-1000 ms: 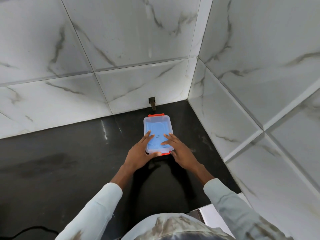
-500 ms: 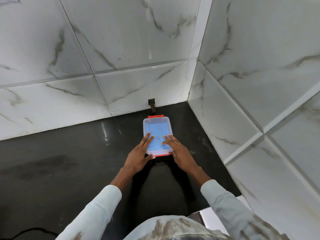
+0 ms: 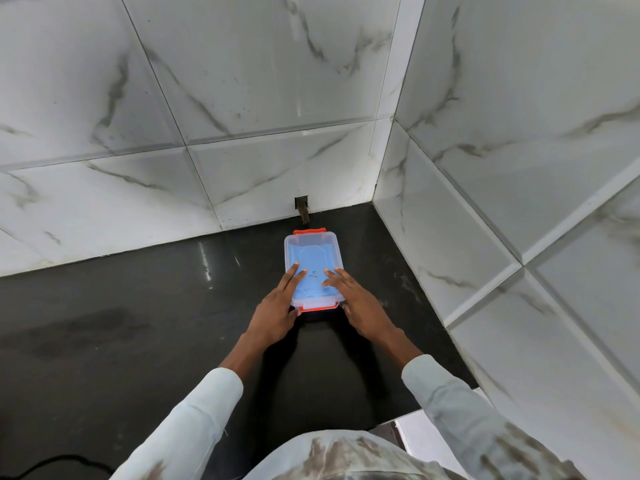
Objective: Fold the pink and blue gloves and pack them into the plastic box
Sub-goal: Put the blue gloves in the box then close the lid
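A clear plastic box [image 3: 311, 245] with its lid on stands on the black counter near the back corner. It has an orange latch at its far end [image 3: 309, 231] and another at its near end [image 3: 318, 308]. Blue glove material [image 3: 313, 261] shows through the lid; no pink glove is visible. My left hand [image 3: 277, 310] lies flat with fingers spread on the lid's left half, thumb by the near left corner. My right hand [image 3: 356, 303] rests on the lid's right half, fingers spread too.
The black counter [image 3: 138, 323] is bounded by marble-tiled walls behind [image 3: 207, 133] and to the right [image 3: 519, 168]. A small pipe stub [image 3: 304, 213] sticks out of the back wall just behind the box. A dark cable [image 3: 52, 462] lies at the bottom left. The counter's edge [image 3: 398, 422] runs at the lower right.
The near orange latch, sticking out a second ago, now sits flat against the box. Both hands stay on the lid, barely shifted.
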